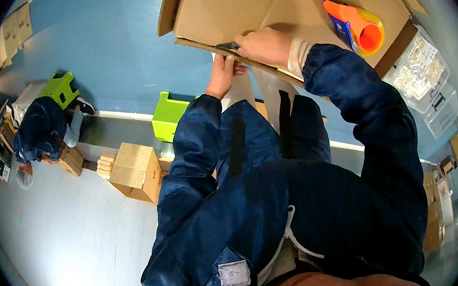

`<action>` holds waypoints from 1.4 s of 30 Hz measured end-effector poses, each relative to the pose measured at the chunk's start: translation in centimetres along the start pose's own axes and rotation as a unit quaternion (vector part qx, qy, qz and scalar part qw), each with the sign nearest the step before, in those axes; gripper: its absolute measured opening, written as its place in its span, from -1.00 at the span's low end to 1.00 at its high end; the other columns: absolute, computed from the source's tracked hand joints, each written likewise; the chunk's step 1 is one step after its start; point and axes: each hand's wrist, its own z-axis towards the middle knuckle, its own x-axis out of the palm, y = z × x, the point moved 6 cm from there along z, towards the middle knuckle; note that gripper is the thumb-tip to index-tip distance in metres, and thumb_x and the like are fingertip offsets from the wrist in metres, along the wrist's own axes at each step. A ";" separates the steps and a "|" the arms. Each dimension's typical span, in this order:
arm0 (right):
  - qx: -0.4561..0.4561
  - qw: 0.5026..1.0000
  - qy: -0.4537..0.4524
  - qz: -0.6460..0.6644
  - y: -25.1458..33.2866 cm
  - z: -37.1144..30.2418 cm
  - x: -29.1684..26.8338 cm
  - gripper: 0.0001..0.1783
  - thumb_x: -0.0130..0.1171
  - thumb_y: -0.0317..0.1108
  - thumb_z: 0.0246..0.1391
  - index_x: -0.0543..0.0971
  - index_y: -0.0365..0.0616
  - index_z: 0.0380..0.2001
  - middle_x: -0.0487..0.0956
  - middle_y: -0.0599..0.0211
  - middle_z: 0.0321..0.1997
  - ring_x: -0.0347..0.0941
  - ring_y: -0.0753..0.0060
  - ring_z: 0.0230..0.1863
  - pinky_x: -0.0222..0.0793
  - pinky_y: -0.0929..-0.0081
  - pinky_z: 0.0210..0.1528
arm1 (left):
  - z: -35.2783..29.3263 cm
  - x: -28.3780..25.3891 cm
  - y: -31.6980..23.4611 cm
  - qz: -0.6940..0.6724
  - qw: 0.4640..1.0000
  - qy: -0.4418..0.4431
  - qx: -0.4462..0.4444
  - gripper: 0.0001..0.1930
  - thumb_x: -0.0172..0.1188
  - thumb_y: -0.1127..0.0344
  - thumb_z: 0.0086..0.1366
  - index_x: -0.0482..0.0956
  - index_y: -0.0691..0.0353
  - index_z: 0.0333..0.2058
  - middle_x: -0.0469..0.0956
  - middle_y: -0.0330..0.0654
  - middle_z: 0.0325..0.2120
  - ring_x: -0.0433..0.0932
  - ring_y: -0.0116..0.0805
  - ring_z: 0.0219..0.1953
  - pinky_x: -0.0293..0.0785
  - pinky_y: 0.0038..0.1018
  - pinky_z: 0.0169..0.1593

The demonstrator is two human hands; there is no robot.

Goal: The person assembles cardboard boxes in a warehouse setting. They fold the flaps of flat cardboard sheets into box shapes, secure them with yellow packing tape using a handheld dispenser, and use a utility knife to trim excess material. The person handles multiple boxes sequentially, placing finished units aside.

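Observation:
A large brown cardboard box (225, 4) lies in front of me with its flaps spread. My right hand (264, 45) is closed around a dark utility knife (226, 46), whose tip points left along the near cardboard edge. Just below that edge is my left hand (224, 75), its thumb and fingers pinching the cardboard rim close to the knife. The blade itself is too small to make out. Towards the right on the cardboard rests an orange tape dispenser (359, 26) with a roll of tape and a blue part.
Green plastic stools (166, 116) (59, 90) stand to the left. A smaller open carton (136, 169) sits beside wooden-looking pieces. A person (40, 129) bends over a carton at far left. Clear plastic bins (418, 70) with pale small parts are on the right.

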 end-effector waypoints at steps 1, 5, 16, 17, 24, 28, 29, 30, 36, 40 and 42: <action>0.006 1.000 -0.004 -0.007 -0.2 -0.5 0.3 -0.76 0.00 -0.26 0.10 0.49 -0.24 -0.36 0.59 -0.04 -0.40 0.56 -0.08 -0.32 0.47 0.15 -0.27 | -0.1 0.0 -0.2 0.007 1.000 0.005 -0.001 -0.73 -0.24 0.24 0.47 0.20 0.31 -0.02 0.50 -0.01 -0.19 0.61 -0.24 -0.26 0.59 -0.39 -0.21; -0.020 0.999 -0.026 0.035 -0.9 -3.2 0.5 -0.74 0.01 -0.22 0.13 0.47 -0.24 -0.40 0.57 -0.03 -0.45 0.56 -0.07 -0.35 0.47 0.14 -0.30 | -0.4 0.2 -0.7 -0.011 0.999 -0.018 0.031 -0.72 -0.20 0.25 0.45 0.30 0.38 -0.10 0.54 -0.04 -0.34 0.61 -0.29 -0.37 0.56 -0.47 -0.31; 0.024 0.998 0.034 -0.049 -1.9 -10.3 1.1 -0.76 0.01 -0.27 0.12 0.45 -0.27 -0.35 0.56 0.03 -0.49 0.55 -0.02 -0.39 0.48 0.17 -0.38 | -0.5 0.1 -0.1 0.007 0.999 -0.036 0.025 -0.71 -0.22 0.21 0.46 0.25 0.35 -0.09 0.54 0.00 -0.23 0.60 -0.25 -0.25 0.54 -0.40 -0.17; 0.017 0.998 0.036 -0.054 -2.0 -11.1 1.1 -0.77 0.00 -0.28 0.12 0.45 -0.27 -0.35 0.56 0.03 -0.48 0.55 -0.02 -0.38 0.48 0.17 -0.36 | -0.5 0.0 0.0 0.008 0.999 -0.042 0.027 -0.71 -0.22 0.20 0.46 0.24 0.35 -0.08 0.53 0.00 -0.21 0.60 -0.24 -0.24 0.54 -0.39 -0.16; 0.018 0.998 0.030 -0.060 -3.6 -15.2 1.9 -0.80 -0.01 -0.33 0.09 0.43 -0.27 -0.33 0.56 0.01 -0.41 0.54 -0.03 -0.34 0.48 0.17 -0.30 | -0.6 0.4 -0.2 -0.013 0.998 -0.048 0.025 -0.74 -0.18 0.23 0.45 0.22 0.33 -0.07 0.50 0.00 -0.16 0.59 -0.21 -0.18 0.52 -0.34 -0.11; 0.045 0.994 0.081 -0.055 -4.8 -17.2 2.8 -0.80 0.00 -0.32 0.11 0.42 -0.26 -0.30 0.55 0.00 -0.37 0.53 -0.05 -0.35 0.48 0.16 -0.33 | -0.3 0.1 0.1 -0.007 0.998 -0.053 0.035 -0.75 -0.10 0.19 0.44 0.25 0.26 -0.11 0.49 -0.01 -0.16 0.60 -0.17 -0.18 0.56 -0.33 -0.09; 0.058 0.992 0.102 -0.055 -5.1 -17.8 3.0 -0.79 -0.01 -0.31 0.11 0.42 -0.25 -0.29 0.55 0.00 -0.37 0.53 -0.05 -0.36 0.48 0.16 -0.33 | -0.2 0.1 0.2 -0.012 0.998 -0.054 0.036 -0.75 -0.12 0.20 0.44 0.24 0.28 -0.09 0.49 -0.01 -0.16 0.60 -0.17 -0.18 0.55 -0.33 -0.10; 0.062 0.991 0.106 -0.055 -5.3 -18.3 3.0 -0.80 -0.01 -0.32 0.12 0.42 -0.25 -0.29 0.55 0.00 -0.36 0.53 -0.05 -0.36 0.48 0.16 -0.34 | -0.2 0.1 0.3 -0.017 0.998 -0.057 0.037 -0.74 -0.13 0.22 0.44 0.23 0.30 -0.08 0.48 0.00 -0.15 0.59 -0.18 -0.18 0.54 -0.33 -0.10; 0.064 0.987 0.127 -0.071 -6.9 -22.5 4.0 -0.82 -0.02 -0.33 0.14 0.39 -0.23 -0.29 0.55 0.00 -0.34 0.54 -0.03 -0.38 0.49 0.16 -0.37 | 0.1 0.0 0.6 -0.023 0.997 -0.055 0.043 -0.71 -0.16 0.20 0.45 0.20 0.31 -0.04 0.45 0.02 -0.12 0.58 -0.13 -0.14 0.53 -0.27 -0.04; 0.080 0.980 0.158 -0.095 -8.6 -25.8 5.4 -0.82 0.00 -0.31 0.13 0.38 -0.21 -0.30 0.54 0.03 -0.38 0.53 -0.04 -0.41 0.47 0.15 -0.40 | -0.4 0.6 0.3 -0.040 0.995 -0.073 0.057 -0.73 -0.17 0.20 0.45 0.20 0.30 -0.07 0.45 0.01 -0.11 0.58 -0.11 -0.14 0.53 -0.24 -0.04; 0.086 0.979 0.159 -0.096 -8.9 -26.9 5.6 -0.82 0.01 -0.30 0.14 0.37 -0.20 -0.30 0.54 0.05 -0.42 0.52 -0.04 -0.42 0.46 0.13 -0.40 | -0.4 0.9 -0.1 -0.029 0.994 -0.078 0.066 -0.74 -0.17 0.20 0.45 0.21 0.29 -0.09 0.44 0.03 -0.10 0.58 -0.12 -0.15 0.54 -0.25 -0.05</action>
